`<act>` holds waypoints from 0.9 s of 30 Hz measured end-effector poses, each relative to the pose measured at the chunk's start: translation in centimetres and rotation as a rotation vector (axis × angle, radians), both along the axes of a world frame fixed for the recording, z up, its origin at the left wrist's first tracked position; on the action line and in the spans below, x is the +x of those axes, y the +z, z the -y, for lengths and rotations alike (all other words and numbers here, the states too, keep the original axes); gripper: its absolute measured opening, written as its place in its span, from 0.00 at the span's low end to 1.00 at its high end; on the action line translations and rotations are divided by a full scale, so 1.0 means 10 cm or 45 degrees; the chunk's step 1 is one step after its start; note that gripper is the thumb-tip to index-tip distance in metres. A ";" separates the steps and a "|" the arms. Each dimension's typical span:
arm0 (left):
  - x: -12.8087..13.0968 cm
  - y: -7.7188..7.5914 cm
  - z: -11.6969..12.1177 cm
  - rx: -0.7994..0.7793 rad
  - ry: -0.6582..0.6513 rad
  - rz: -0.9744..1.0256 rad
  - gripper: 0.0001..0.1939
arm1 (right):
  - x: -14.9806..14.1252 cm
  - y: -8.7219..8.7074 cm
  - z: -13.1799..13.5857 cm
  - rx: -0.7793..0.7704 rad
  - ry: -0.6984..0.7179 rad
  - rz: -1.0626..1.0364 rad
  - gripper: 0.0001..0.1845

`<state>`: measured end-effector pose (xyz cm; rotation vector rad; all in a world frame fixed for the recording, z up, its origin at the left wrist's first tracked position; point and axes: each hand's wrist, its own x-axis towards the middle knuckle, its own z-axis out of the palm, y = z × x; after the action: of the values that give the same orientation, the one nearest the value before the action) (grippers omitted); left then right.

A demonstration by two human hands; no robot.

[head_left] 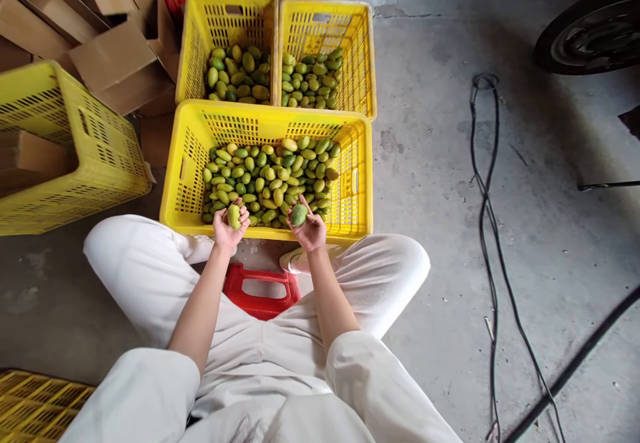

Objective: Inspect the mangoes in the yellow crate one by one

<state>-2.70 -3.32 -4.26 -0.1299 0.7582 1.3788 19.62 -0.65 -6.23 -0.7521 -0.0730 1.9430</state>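
My left hand (pixel 231 227) cradles a yellow-green mango (pixel 234 216), its fingers curled round the fruit. In my right hand (pixel 311 232) lies a darker green mango (pixel 299 214), held at the fingers with the palm turned up. Both hands are over the near rim of a large yellow crate (pixel 268 120). Inside that crate is a heap of small green and yellowish mangoes (pixel 271 174). Behind it stand two smaller-looking yellow crates, the left one (pixel 200 13) and the right one (pixel 361 56), each with mangoes at the bottom.
Cardboard boxes (pixel 120 60) pile up at the back left beside a yellow crate (pixel 107 143) holding cardboard. A red stool (pixel 263 306) is between my legs. Black cables (pixel 484 190) run along the concrete floor at right, near a wheel (pixel 595 33). Another yellow crate (pixel 40 406) is at lower left.
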 end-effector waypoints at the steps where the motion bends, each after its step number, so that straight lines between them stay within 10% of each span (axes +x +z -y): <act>1: 0.00 0.01 0.00 -0.007 0.003 0.012 0.15 | 0.00 -0.01 0.00 0.012 0.009 0.014 0.28; 10: 0.03 -0.10 -0.01 -0.029 -0.081 -0.104 0.08 | -0.04 -0.05 0.00 -0.059 -0.126 0.007 0.11; 27: 0.05 -0.08 -0.04 -0.124 -0.022 -0.137 0.12 | -0.04 0.01 -0.02 -0.127 -0.173 0.053 0.10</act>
<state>-2.16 -2.95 -5.11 -0.1258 0.9144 1.3410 19.21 -0.40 -6.17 -0.8419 0.0484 1.8127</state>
